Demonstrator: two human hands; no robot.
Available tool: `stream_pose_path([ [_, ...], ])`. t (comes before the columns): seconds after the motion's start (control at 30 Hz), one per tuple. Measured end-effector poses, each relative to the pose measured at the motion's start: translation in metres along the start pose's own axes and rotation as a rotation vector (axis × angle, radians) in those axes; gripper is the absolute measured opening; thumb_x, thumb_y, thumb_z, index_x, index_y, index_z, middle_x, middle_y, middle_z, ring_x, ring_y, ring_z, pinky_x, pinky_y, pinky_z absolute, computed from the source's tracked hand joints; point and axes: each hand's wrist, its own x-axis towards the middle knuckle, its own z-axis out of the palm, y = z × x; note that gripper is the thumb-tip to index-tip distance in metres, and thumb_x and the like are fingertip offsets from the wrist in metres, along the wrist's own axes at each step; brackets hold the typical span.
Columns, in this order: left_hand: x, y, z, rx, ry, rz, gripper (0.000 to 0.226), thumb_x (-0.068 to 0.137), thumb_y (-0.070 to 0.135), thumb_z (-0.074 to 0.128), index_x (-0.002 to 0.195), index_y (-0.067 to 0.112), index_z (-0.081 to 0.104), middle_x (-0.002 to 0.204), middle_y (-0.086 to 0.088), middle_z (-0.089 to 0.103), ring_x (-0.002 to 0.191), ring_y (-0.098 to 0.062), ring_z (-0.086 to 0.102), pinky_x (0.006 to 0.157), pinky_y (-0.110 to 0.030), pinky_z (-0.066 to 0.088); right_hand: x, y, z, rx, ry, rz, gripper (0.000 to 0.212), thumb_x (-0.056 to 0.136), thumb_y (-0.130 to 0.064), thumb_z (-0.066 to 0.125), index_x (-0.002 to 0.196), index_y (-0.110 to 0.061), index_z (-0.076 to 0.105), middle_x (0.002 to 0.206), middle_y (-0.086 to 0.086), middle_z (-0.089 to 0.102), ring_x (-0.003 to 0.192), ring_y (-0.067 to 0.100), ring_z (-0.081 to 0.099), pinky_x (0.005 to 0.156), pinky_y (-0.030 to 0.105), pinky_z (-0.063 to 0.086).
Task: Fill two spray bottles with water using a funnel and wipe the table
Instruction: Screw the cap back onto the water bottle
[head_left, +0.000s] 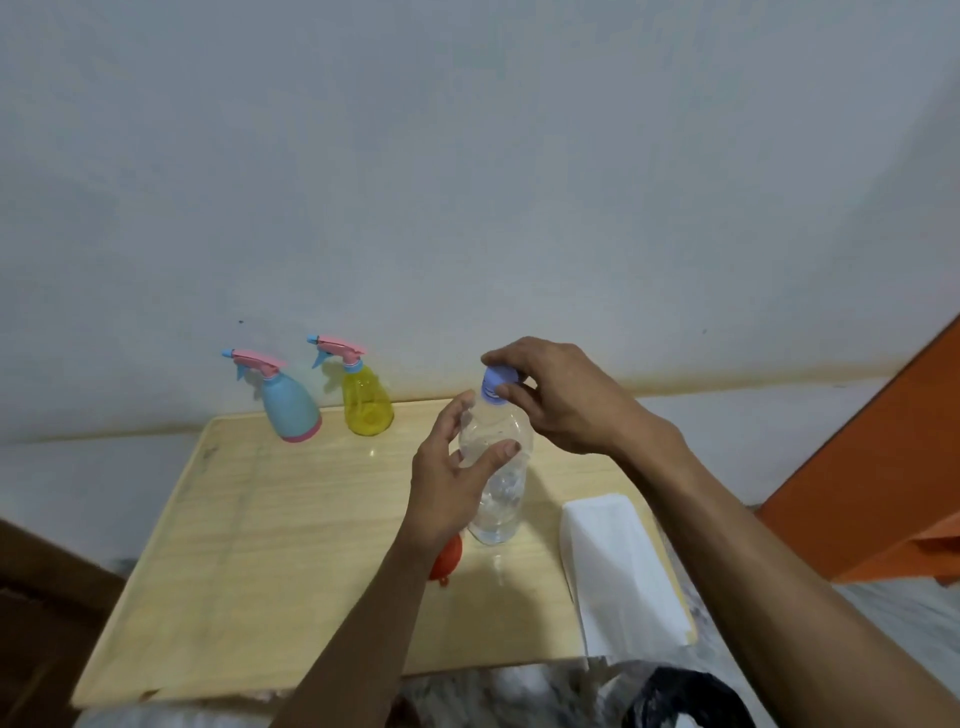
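A clear plastic water bottle (501, 499) with a purple cap (496, 385) stands upright on the wooden table (270, 530). My left hand (457, 478) grips the bottle's body, thumb across its front. My right hand (556, 395) pinches the purple cap from above. A blue spray bottle (288, 408) and a yellow spray bottle (366, 399), both with pink trigger heads, stand at the table's far edge by the wall. An orange funnel (448, 561) lies mostly hidden under my left wrist. A white cloth (618, 561) lies on the table's right side.
The grey wall (467, 182) rises right behind the table. An orange surface (883, 467) stands at the right. A black and clear bag (675, 696) sits below the table's near edge. A dark brown object (47, 597) is at the left.
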Motion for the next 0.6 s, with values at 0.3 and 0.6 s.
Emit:
stream_pose_path([
  [0.3,0.0,0.0,-0.001,0.003,-0.006,-0.02,0.072,0.078,0.028,0.085,0.141,0.032,0.051,0.131,0.027,0.058,0.12,0.019,0.05,0.103,-0.027,0.051,0.01,-0.001,-0.004,-0.081,-0.061,0.001,0.032,0.1,-0.034,0.059,0.125,-0.013,0.062,0.114,0.004,0.063,0.102,0.023,0.061,0.086,0.031,0.045],
  [0.6,0.002,0.001,-0.001,0.019,-0.017,-0.031,0.078,0.074,0.039,0.085,0.142,0.037,0.049,0.142,0.018,0.054,0.128,0.009,0.05,0.107,-0.035,0.05,0.013,0.006,-0.007,-0.102,-0.156,-0.115,0.036,0.103,-0.015,0.05,0.137,-0.02,0.06,0.137,-0.001,0.061,0.118,0.021,0.055,0.091,0.022,0.033],
])
